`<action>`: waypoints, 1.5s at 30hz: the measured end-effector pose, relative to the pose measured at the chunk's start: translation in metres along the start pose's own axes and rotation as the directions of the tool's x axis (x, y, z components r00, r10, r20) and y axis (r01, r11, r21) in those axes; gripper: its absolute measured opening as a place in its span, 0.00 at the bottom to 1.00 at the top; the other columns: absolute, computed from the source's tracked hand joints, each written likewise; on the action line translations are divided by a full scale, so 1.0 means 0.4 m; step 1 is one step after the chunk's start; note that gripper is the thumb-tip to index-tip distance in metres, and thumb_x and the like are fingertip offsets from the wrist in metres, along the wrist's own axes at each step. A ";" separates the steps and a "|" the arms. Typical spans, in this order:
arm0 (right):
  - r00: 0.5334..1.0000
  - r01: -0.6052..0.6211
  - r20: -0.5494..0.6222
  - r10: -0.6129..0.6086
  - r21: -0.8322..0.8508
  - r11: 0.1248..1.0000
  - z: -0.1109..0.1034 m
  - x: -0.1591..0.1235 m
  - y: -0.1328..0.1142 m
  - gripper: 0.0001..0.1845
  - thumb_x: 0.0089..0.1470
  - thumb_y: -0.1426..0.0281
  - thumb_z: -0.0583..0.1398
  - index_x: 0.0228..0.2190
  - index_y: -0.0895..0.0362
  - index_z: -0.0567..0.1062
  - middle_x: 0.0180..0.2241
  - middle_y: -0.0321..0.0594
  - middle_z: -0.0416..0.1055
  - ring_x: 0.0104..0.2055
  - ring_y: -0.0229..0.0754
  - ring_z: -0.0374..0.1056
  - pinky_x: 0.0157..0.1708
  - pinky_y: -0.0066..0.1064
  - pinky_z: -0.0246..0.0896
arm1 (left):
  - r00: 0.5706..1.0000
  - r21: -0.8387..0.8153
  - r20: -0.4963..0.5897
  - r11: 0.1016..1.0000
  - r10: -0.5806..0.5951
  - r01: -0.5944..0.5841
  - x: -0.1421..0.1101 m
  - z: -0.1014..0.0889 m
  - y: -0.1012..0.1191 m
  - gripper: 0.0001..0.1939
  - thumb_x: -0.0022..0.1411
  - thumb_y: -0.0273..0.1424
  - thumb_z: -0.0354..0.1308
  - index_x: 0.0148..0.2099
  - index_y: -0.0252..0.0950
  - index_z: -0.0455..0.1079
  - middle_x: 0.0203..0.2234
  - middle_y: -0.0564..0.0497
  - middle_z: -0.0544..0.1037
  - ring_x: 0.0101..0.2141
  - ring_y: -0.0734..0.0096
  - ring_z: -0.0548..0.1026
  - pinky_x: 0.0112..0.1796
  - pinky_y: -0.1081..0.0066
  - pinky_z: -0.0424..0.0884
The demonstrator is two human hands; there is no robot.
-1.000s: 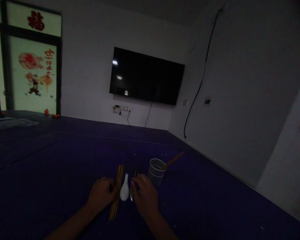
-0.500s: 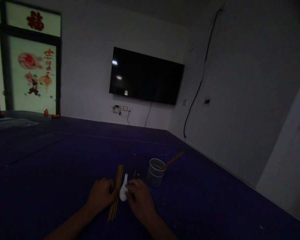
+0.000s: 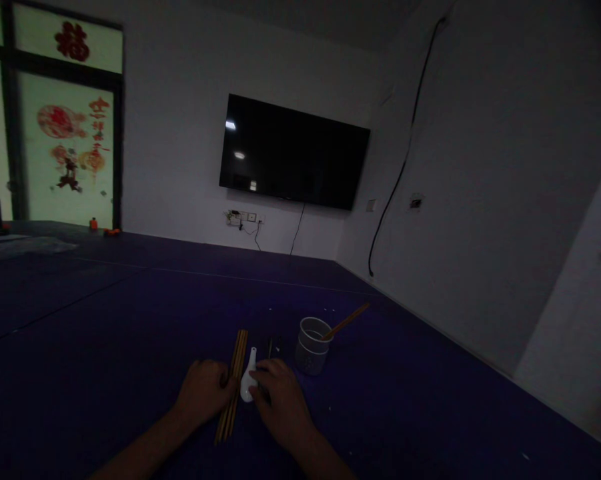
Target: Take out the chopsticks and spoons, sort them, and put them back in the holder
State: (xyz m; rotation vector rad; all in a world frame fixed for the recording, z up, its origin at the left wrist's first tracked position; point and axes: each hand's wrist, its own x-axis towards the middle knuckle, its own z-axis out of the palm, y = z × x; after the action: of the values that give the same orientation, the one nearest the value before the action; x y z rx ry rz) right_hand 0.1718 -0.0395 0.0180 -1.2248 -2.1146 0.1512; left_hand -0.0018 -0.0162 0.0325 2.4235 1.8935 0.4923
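Note:
Several wooden chopsticks [image 3: 239, 347] lie side by side in a bundle on the purple tabletop, slightly slanted. My left hand [image 3: 206, 388] is closed at their left side, its thumb and curled fingers against the middle of the bundle. Just right of them a white soup spoon [image 3: 247, 387] rests with its handle pointing away from me. The thumb and index finger of my right hand [image 3: 280, 400] pinch the spoon's right edge. Beyond that hand lies a dark item with a thin shiny part [image 3: 271, 346], partly hidden and too dim to name.
A grey cup [image 3: 310, 353] stands right of my right hand, with wooden chopsticks [image 3: 347, 320] leaning out over its right rim. Clear plastic sheeting [image 3: 27, 248] and small orange items [image 3: 111, 233] lie at the table's far left. A wall-mounted television [image 3: 295, 153] hangs beyond.

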 end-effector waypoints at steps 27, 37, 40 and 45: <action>0.999 -0.022 -0.030 0.021 -0.013 1.000 -0.001 -0.001 -0.002 0.12 0.55 0.74 0.56 0.39 0.52 0.77 0.43 0.41 0.72 0.48 0.45 0.66 0.47 0.37 0.60 | 1.000 0.148 -0.001 0.989 -0.027 0.027 -0.005 -0.028 -0.009 0.17 0.58 0.37 0.46 0.27 0.36 0.72 0.29 0.42 0.79 0.35 0.56 0.76 0.41 0.60 0.62; 1.000 -0.021 -0.014 0.021 0.018 1.000 -0.003 0.000 -0.004 0.12 0.56 0.73 0.56 0.38 0.52 0.77 0.43 0.41 0.72 0.47 0.46 0.66 0.47 0.38 0.60 | 1.000 0.151 -0.022 0.988 -0.007 0.010 -0.016 -0.026 0.001 0.18 0.58 0.36 0.45 0.28 0.34 0.73 0.28 0.40 0.79 0.37 0.54 0.76 0.44 0.57 0.60; 1.000 -0.029 -0.005 0.029 0.025 0.999 -0.004 0.001 -0.004 0.11 0.56 0.73 0.56 0.38 0.53 0.77 0.43 0.42 0.72 0.47 0.46 0.66 0.47 0.38 0.60 | 1.000 0.165 -0.005 0.986 0.001 0.000 -0.016 -0.025 0.002 0.18 0.59 0.36 0.45 0.29 0.33 0.74 0.30 0.39 0.79 0.37 0.53 0.76 0.44 0.56 0.60; 0.999 -0.033 -0.001 0.033 0.016 0.999 0.001 -0.001 0.001 0.12 0.56 0.73 0.55 0.39 0.53 0.77 0.44 0.42 0.72 0.48 0.46 0.65 0.48 0.37 0.59 | 0.999 0.199 0.035 0.980 0.007 -0.014 -0.013 -0.027 0.002 0.19 0.60 0.35 0.44 0.33 0.33 0.75 0.31 0.39 0.79 0.38 0.54 0.76 0.44 0.57 0.61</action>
State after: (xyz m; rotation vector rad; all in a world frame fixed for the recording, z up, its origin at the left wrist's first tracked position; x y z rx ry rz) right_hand 0.1720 -0.0394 0.0175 -1.2504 -2.0886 0.1812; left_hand -0.0049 -0.0233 0.0417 2.5442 2.0073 0.2710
